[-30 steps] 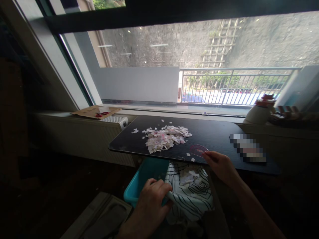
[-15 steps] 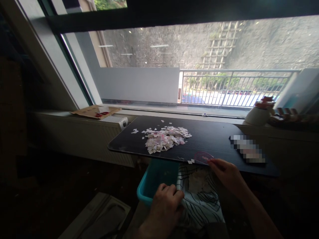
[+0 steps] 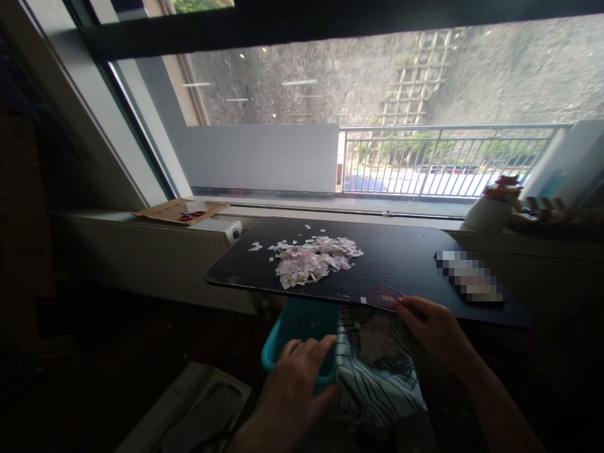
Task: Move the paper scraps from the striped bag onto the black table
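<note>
Beside a broad window, a person's right hand (image 3: 431,321) pinches a thin, translucent pink oval of what looks like plastic (image 3: 383,296), thumb and fingers closed on its near right end. The oval lies low along the front edge of a dark, wood-grained worktop (image 3: 391,245), just beside a small white paper scrap (image 3: 363,300). Farther back sits a loose heap of white and pale pink paper scraps (image 3: 311,261), with a few strays around it.

Below the edge, the left hand (image 3: 297,377) is held wide, thumb well apart from the fingers, by a turquoise plastic tub (image 3: 270,349); from where I stand, I cannot tell whether it touches the rim. Next to the tub, beneath the right hand, a pale cloth-like holder with black stripes (image 3: 377,390) carries more scraps.

The oval looks light and fairly stiff, perhaps a little springy and slick; the end already pinched seems the sound place to hold it, leaving its long edge free. The scraps appear nearly weightless, apt to scatter at a breath and awkward to pick up singly. The striped holder looks soft, likely to sag, and best steadied by its upper edge.
</note>
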The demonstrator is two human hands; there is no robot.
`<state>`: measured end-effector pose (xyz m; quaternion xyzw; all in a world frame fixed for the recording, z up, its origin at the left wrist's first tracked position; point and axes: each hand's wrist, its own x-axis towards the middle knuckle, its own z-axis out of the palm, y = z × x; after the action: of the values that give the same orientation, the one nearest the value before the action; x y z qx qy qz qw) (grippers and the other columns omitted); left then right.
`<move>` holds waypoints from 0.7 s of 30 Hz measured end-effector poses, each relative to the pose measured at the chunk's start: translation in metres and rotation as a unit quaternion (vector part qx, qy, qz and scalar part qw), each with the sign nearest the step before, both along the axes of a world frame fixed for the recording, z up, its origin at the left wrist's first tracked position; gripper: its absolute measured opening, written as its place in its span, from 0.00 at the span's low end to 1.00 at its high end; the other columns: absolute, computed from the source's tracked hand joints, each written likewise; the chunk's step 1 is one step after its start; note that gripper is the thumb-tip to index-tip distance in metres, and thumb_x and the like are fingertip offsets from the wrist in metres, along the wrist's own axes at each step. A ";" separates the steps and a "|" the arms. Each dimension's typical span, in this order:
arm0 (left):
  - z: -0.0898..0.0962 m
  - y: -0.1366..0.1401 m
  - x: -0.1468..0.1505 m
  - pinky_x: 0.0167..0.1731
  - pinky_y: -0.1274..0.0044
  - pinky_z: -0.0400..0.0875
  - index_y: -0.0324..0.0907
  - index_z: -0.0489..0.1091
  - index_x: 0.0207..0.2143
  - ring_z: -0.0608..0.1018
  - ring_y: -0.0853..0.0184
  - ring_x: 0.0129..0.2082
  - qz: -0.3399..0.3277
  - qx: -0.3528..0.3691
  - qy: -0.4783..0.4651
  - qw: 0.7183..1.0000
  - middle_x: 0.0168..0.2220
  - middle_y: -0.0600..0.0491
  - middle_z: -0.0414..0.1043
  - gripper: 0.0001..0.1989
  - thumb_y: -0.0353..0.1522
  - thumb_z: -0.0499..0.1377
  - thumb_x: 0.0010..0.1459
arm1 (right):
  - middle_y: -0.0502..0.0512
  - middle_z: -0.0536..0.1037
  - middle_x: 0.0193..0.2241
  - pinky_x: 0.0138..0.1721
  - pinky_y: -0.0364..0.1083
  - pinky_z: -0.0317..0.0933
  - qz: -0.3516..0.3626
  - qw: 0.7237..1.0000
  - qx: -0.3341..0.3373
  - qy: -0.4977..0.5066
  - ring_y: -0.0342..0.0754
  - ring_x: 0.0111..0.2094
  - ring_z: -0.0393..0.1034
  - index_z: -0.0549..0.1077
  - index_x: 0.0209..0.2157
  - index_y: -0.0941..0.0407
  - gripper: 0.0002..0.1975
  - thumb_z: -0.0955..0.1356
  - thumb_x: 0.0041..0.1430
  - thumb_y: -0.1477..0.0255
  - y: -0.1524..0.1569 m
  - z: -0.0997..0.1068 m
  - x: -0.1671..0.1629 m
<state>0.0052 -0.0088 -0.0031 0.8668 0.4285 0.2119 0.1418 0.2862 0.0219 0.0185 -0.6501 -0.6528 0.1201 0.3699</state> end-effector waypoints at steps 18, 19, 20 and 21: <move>-0.001 0.001 -0.025 0.55 0.51 0.50 0.46 0.70 0.37 0.73 0.61 0.39 -0.025 0.016 0.036 0.999 0.35 0.56 0.72 0.12 0.24 0.61 0.49 | 0.52 0.79 0.27 0.31 0.43 0.59 0.022 0.998 -0.050 -0.011 0.47 0.29 0.70 0.78 0.34 0.56 0.18 0.63 0.56 0.59 0.015 0.014 0.002; 0.001 0.001 -0.026 0.55 0.52 0.51 0.46 0.70 0.39 0.73 0.60 0.40 -0.025 0.006 0.038 0.999 0.36 0.55 0.72 0.13 0.26 0.63 0.48 | 0.52 0.79 0.26 0.30 0.43 0.59 0.026 0.998 -0.058 -0.019 0.47 0.28 0.70 0.78 0.32 0.56 0.18 0.63 0.56 0.59 0.015 0.016 0.003; 0.003 0.000 -0.028 0.55 0.52 0.52 0.46 0.70 0.41 0.73 0.59 0.42 -0.025 0.000 0.039 0.999 0.38 0.54 0.72 0.16 0.28 0.64 0.48 | 0.51 0.78 0.24 0.29 0.42 0.59 0.031 0.997 -0.061 -0.027 0.46 0.27 0.69 0.78 0.31 0.56 0.18 0.63 0.56 0.58 0.014 0.018 0.005; 0.004 0.001 -0.030 0.55 0.52 0.52 0.46 0.69 0.42 0.72 0.59 0.43 -0.025 -0.002 0.039 0.999 0.39 0.54 0.71 0.18 0.30 0.65 0.47 | 0.51 0.77 0.23 0.29 0.42 0.58 0.033 0.997 -0.062 -0.035 0.46 0.26 0.68 0.77 0.31 0.56 0.18 0.63 0.56 0.58 0.013 0.020 0.006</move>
<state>-0.0243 -0.0081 0.0006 0.8846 0.4121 0.1738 0.1321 0.2923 0.0346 0.0381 -0.6534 -0.6778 0.1497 0.3020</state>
